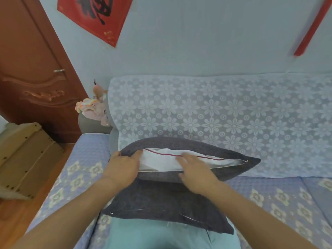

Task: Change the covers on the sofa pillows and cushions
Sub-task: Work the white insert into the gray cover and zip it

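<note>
1. Pillow (161,200) in a dark grey cover sits at frame centre, standing on the sofa seat (79,169); its top zip gapes, showing the white insert (161,161) with a red line.
2. Left hand (123,167) grips the cover's left top corner, fingers curled over the edge.
3. Right hand (195,169) lies on the insert with fingers straight, thumb on the cover's front.
4. Behind, a floral lace throw (215,112) drapes the sofa back.
5. Upper left: brown door (32,72) and red poster (100,17); a box (23,155) at left.

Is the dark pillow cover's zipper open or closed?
Open: the dark cover gapes along its top edge, showing the white inner pillow.
</note>
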